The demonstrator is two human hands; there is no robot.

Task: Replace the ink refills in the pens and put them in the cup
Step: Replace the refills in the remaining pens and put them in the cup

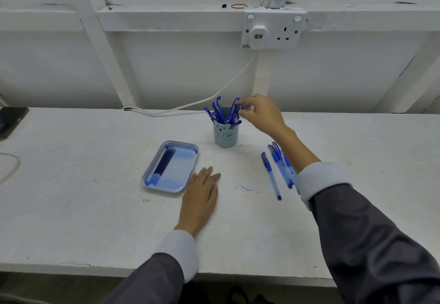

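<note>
A pale blue cup [225, 134] with a bear face stands at the back middle of the white table and holds several blue pens [217, 111]. My right hand [260, 113] hovers at the cup's right rim, fingertips pinching the top of a pen [236, 106] that stands in the cup. My left hand [201, 196] rests flat on the table beside the tray's right corner. A blue tray [188, 177] holds several dark blue ink refills [164, 161]. Several blue pens [271, 175] lie loose on the table under my right forearm.
A white cable [190, 107] runs along the table's back edge up to a wall socket [271, 30]. A dark phone [10, 119] lies at the far left edge. A small ink mark [245, 188] stains the table between the tray and loose pens.
</note>
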